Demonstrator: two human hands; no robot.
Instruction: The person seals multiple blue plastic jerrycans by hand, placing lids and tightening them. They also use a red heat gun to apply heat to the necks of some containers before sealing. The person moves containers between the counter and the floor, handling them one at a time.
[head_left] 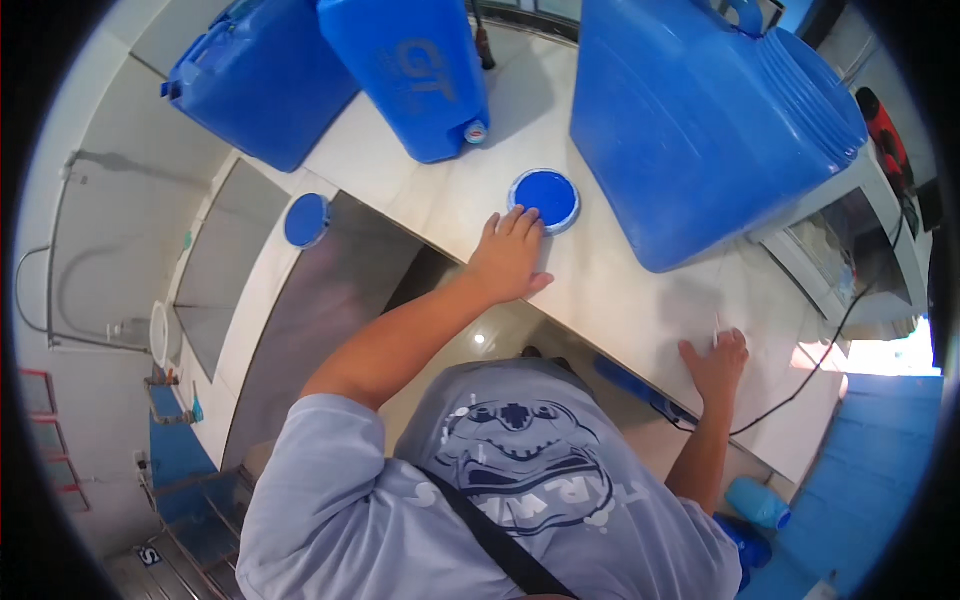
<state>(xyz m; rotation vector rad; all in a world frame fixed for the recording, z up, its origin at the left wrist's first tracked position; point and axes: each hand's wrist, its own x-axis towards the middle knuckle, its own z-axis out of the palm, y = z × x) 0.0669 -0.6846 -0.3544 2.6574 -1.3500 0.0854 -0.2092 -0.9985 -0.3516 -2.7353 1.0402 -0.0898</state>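
Note:
My left hand [508, 258] reaches over the white counter, fingers stretched out and the thumb apart. Its fingertips rest on the near edge of a round blue lid [545, 198] with a pale rim, which lies flat. To the right, my right hand [717, 365] is at the counter's near side with its fingers curled. A thin whitish sliver [716, 328] shows at those fingers; its kind is too small to tell. Beyond that hand a large blue plastic water jug [690, 130] lies tilted, its wide threaded mouth [815, 85] facing right.
Two more blue jugs, one with a small spout cap [475, 132], stand at the back: a middle jug [405, 70] and a left jug [265, 85]. Another blue lid [307, 220] sits on the left ledge beside a basin opening. A black cable [800, 385] crosses the right side.

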